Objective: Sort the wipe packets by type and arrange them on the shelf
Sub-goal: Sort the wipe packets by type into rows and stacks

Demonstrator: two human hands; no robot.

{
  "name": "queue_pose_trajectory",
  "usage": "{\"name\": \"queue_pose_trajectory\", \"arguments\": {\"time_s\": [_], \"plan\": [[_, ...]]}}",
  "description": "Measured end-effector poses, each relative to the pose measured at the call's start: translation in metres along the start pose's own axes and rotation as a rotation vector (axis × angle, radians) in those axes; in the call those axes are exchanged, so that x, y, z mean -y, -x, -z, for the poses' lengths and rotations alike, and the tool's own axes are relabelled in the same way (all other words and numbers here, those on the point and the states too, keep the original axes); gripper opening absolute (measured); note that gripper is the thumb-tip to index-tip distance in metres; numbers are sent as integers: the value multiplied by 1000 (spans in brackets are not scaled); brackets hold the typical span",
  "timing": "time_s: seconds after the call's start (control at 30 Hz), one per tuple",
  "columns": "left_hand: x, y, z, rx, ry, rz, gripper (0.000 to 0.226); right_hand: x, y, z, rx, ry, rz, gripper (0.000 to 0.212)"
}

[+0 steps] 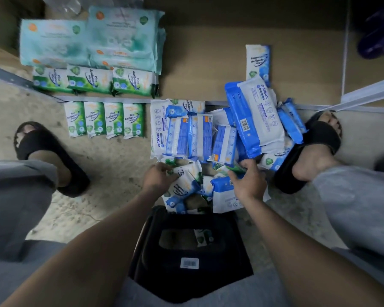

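Head view: your sorting is partly done. Teal packs (87,41) and green Pine packets (93,82) sit grouped on the shelf (197,63); a lone blue packet (257,63) stands apart there. Four floor Pine packets (106,119) and the mixed blue pile (208,138) are not yet shelved. Your left hand (159,177) fingers grasp a small white-blue packet (183,171); your right hand (248,185) fingers curl into the pile, hold undetermined.

Dim, soft, even light; wide-angle bending and blur toward edges
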State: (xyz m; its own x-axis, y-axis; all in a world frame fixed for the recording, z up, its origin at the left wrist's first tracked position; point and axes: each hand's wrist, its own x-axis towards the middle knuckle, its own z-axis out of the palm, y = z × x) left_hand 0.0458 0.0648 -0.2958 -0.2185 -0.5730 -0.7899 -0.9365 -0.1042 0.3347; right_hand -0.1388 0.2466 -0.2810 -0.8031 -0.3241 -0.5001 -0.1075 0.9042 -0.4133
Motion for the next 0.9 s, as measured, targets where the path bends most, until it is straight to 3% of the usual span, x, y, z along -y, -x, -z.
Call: {"name": "queue_pose_trajectory", "arguments": {"time_s": [0.1, 0.3, 0.43, 0.57, 0.9], "plan": [[-5, 2, 1, -18, -161, -76, 27, 0, -1, 3, 62, 64, 32, 43], [-4, 7, 1, -10, -223, -115, 18, -2, 10, 8, 119, 187, 140, 25], [2, 12, 5, 97, -345, -191, 25, 0, 21, 12, 92, 290, 268, 24], [24, 10, -3, 169, -420, -197, 55, 8, 25, 22, 104, 322, 315, 20], [21, 56, -4, 71, -160, -72, 27, 23, 42, 54, 114, 240, 365, 19]]}}
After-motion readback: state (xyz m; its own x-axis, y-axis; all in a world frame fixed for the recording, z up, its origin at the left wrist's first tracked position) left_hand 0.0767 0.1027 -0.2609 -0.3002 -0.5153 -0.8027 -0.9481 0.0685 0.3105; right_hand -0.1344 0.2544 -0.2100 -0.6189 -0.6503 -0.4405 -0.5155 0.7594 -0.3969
